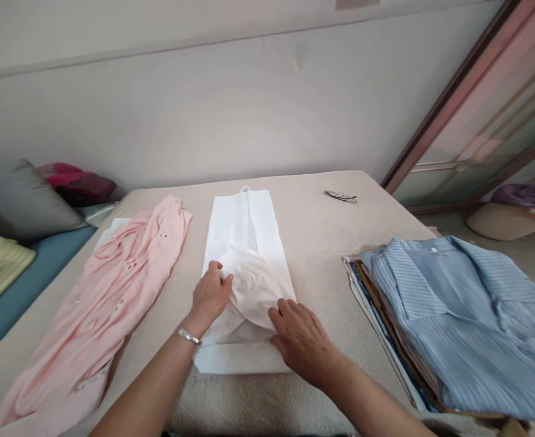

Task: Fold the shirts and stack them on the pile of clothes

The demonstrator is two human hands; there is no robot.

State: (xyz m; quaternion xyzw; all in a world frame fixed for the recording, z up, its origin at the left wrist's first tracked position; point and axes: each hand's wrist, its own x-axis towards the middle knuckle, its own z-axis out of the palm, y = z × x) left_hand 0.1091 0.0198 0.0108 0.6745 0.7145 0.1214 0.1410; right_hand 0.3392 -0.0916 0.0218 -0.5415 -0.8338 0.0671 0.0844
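A white garment (261,267) lies in a long rectangle in front of me, its thin middle part bunched and creased. A small white loop (244,189) sticks out at its far end. My left hand (211,295), with a silver bracelet (188,335) at the wrist, pinches the cloth at the left side, thumb and fingers curled in. At the lower right edge, my right hand (301,337) has its fingers closed on the same cloth. What lies beneath the bunched layer is hidden.
A pink garment (131,285) with cut-out flowers lies to the left. On the right stands a folded clothes stack topped by a blue striped shirt (467,328). Eyeglasses (341,196) rest near the far edge of the padded surface (313,237). A grey cushion (26,203) sits far left.
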